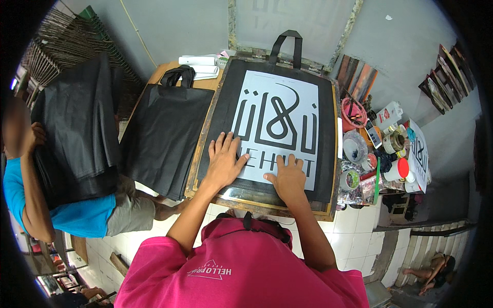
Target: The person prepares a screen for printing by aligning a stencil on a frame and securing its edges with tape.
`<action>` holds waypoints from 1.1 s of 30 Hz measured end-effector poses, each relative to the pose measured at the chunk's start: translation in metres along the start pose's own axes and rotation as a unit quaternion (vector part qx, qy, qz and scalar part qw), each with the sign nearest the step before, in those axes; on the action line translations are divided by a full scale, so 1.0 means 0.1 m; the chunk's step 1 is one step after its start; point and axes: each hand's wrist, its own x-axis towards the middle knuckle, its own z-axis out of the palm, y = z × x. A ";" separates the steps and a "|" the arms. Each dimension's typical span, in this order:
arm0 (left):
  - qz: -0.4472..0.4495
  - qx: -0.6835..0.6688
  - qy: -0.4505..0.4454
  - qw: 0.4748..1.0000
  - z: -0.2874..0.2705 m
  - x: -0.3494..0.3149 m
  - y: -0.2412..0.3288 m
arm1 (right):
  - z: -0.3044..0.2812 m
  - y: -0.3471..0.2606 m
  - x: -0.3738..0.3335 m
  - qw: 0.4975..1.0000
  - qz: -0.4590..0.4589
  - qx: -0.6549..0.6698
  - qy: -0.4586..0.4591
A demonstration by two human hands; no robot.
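A black tote bag lies flat on a wooden-framed board, its handle loop up past the far edge. On the bag rests a white sheet printed with large black lettering. My left hand is open, fingers spread, pressed across the sheet's left edge and the bag beside it. Further right, my right hand lies on the sheet's lower part with its fingers apart, covering some of the print. Neither hand grips anything.
A second black bag lies left of the board, below white paper rolls. At far left a person in a blue shirt holds several black bags. On the right stand a pink basket, jars, a phone and a red-lidded tub.
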 end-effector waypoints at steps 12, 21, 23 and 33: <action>-0.007 -0.030 0.035 0.999 -0.27 -0.34 -0.02 | 0.01 0.00 -0.01 1.000 -0.001 -0.013 0.006; 0.076 0.028 -0.032 0.996 -0.26 -1.08 0.21 | 0.05 0.02 -0.01 0.999 -0.014 -0.004 0.038; 0.069 0.042 -0.021 0.996 -0.17 -1.10 0.22 | 0.04 0.01 -0.02 0.999 -0.016 -0.010 0.039; 0.038 0.080 -0.025 0.996 0.03 -1.12 0.09 | 0.04 0.03 -0.03 0.999 -0.011 -0.009 0.035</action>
